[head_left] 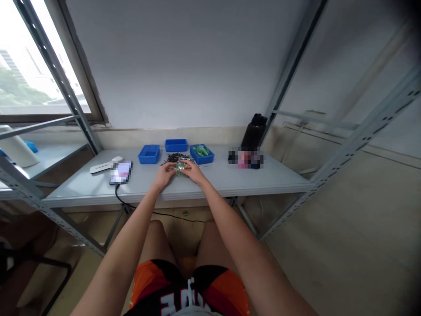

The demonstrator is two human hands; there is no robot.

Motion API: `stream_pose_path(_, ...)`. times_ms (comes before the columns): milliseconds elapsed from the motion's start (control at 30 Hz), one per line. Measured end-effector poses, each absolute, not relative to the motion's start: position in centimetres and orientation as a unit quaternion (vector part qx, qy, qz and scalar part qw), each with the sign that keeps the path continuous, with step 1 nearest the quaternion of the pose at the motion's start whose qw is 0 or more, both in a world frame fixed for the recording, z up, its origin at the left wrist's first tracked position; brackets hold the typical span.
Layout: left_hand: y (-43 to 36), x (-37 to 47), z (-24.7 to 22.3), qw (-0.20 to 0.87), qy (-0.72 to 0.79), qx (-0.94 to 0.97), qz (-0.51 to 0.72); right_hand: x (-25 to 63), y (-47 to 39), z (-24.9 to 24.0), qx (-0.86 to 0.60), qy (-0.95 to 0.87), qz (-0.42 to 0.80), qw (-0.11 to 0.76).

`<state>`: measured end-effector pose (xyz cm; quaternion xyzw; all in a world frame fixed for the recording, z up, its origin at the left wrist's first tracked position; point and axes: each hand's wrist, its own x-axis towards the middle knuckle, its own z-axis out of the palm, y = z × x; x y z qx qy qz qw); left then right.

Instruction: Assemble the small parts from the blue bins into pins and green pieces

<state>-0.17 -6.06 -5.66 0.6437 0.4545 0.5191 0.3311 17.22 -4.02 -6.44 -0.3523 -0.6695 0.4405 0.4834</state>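
Observation:
At the table's front, my left hand (165,174) has its fingers closed on the left side of a small green-and-clear plastic packet (180,167). My right hand (194,172) pinches the same packet from the other side. Just beyond my fingers lies a loose pile of thin dark and silvery pieces (176,157), too small to name exactly. A blue bin (210,159) holding green packets (201,150) stands behind my right hand. Farther left are another blue bin (148,160) and a third blue bin (176,148) at the back.
A phone (121,172) with a black cable (123,201) lies on the left of the shelf table (223,180), beside a white flat device (101,167). A dark bottle (254,131) stands at the right near the metal frame (355,145). Part of another person shows at far left.

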Motion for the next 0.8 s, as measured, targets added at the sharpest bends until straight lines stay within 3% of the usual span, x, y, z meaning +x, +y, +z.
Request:
stream_pose_path(133,-6.02,-0.13,-5.74,0.365,0.440,0.635,0.520,17.48,-4.36,-6.07,-0.346,-0.653,0.495,0.457)
stream_pose_path(433,-6.29,0.44,-5.36,0.387,0.437,0.614,0.531,17.14,-4.10,-6.43,-0.365,-0.609,0.483,0.512)
stream_pose_path(667,-6.57,0.50,-5.24,0.289,0.435,0.712,0.470,17.10,-4.24,-6.47,-0.375,-0.634,0.438,0.514)
stream_pose_path(800,-6.42,0.21,-5.31,0.318,0.434,0.700,0.469,17.04,-4.20,-6.49,-0.368,-0.650,0.442,0.497)
